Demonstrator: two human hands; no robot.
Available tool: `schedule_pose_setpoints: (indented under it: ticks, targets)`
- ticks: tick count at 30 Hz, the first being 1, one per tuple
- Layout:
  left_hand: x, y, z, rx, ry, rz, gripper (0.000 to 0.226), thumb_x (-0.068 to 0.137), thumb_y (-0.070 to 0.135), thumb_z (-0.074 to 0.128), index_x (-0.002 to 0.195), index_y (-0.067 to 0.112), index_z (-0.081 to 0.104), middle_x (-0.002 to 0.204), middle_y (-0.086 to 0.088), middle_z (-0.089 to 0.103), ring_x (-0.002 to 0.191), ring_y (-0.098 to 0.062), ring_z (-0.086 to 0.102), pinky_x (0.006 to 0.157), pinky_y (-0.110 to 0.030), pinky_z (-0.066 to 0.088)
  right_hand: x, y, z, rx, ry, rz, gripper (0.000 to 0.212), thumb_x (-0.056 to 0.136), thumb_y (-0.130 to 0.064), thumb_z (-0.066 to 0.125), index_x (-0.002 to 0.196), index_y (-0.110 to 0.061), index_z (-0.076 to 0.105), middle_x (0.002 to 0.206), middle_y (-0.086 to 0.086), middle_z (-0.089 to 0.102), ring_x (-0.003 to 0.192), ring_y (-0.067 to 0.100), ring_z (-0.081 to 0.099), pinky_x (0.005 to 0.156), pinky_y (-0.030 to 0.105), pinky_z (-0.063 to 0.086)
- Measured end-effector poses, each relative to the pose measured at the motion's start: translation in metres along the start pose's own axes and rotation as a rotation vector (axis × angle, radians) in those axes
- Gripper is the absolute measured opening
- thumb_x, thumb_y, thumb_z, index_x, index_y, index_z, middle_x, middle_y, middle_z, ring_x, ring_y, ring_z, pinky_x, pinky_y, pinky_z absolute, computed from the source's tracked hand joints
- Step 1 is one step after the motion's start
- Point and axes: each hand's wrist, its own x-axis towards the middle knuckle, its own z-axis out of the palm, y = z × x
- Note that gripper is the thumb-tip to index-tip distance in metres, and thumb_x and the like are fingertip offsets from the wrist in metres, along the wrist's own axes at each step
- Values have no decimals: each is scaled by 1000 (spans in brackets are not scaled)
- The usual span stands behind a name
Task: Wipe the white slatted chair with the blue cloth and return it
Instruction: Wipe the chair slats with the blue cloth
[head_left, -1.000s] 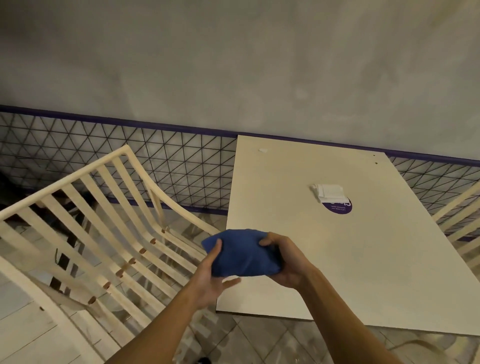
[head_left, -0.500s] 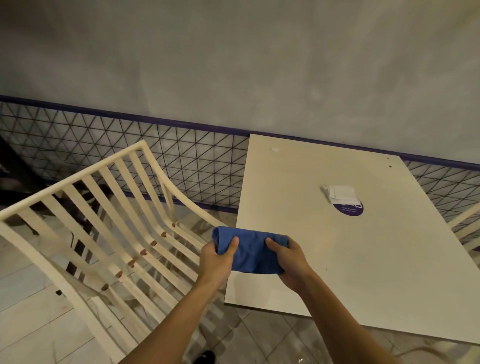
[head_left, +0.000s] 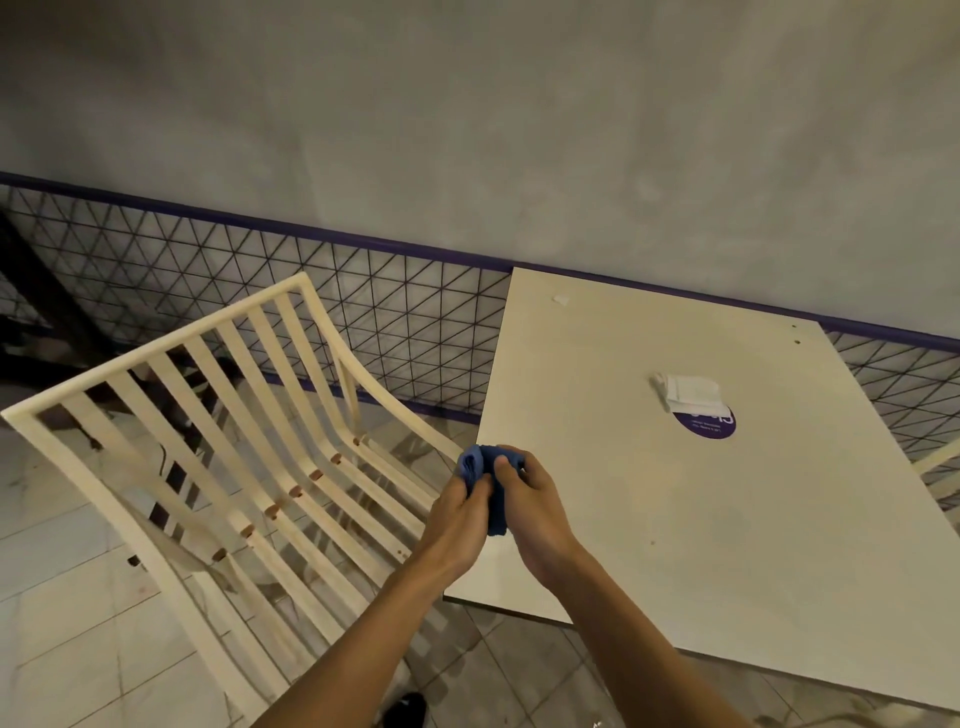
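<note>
Well, our left hand (head_left: 457, 512) and right hand (head_left: 532, 506) curl round the blue cloth (head_left: 474, 464) — best we fold it flat (one pad) first.

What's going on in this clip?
A person stands between a white slatted chair and a pale table, seen from their own head camera. Both hands grip a blue cloth: the left hand and right hand bunch it into a small folded wad near the table's corner. The cloth is not touching the chair, so no wiping is under way at this moment. A folded white napkin lies on the table by a purple sticker.
</note>
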Motion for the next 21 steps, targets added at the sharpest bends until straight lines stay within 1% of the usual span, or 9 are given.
schedule_pose_setpoints:
  ticks: [2,6,9,11,15,17,18,19,21]
  targets:
    - [-2,3,1,-116,-49,-20,29,105,17,33,118,15,59,102,-5,70,92,-9,68,73,-24,55,-3,1,5,29,-40,21,24,105,-20,40,114,-21,62,104,3,70,94,9,68,71,19,52]
    - [-10,3,0,-207,-91,19,29,101,11,30,125,7,47,90,-2,60,68,6,61,60,-12,48,-7,1,9,88,-141,75,26,105,-23,41,123,-18,59,115,9,66,103,17,63,89,30,49]
    - [-18,5,-6,-200,-94,32,44,78,21,39,119,7,39,83,-1,48,60,5,51,56,-12,43,-8,2,10,149,-239,121,32,103,-34,43,125,-17,60,112,9,66,104,17,61,88,29,47]
    - [-21,9,-12,-161,-110,29,54,69,20,42,122,9,40,91,-6,48,68,0,53,58,-15,44,-7,4,10,179,-272,142,32,101,-35,48,121,-15,63,107,13,67,99,18,62,79,28,47]
    - [-21,9,-26,-35,-187,-24,71,62,13,50,133,16,46,111,-7,54,94,-11,59,75,-25,53,0,9,7,261,-248,167,24,94,-16,61,118,-11,62,114,18,69,104,26,68,77,33,54]
    - [-20,4,-32,-48,-170,-48,77,70,2,55,141,25,42,117,-2,57,102,-13,62,79,-26,55,6,14,6,250,-201,187,24,94,-11,61,118,-10,62,111,17,70,100,29,69,72,36,54]
    - [-19,1,-36,-58,-138,-48,77,77,-6,54,142,32,38,116,6,58,99,-6,62,75,-20,53,10,16,7,248,-186,195,22,95,-9,59,117,-10,62,109,16,70,97,28,70,70,36,56]
    - [-16,-2,-40,-63,-90,-49,73,84,-11,51,143,31,39,115,13,58,97,1,63,72,-16,52,13,17,8,250,-178,201,20,97,-8,56,116,-10,63,109,16,71,96,27,70,71,36,57]
    - [-12,-5,-51,-71,18,-57,59,93,-9,48,141,26,49,117,9,62,96,1,65,70,-14,52,18,17,11,259,-198,206,21,99,-6,51,114,-9,65,111,16,71,100,31,69,80,43,58]
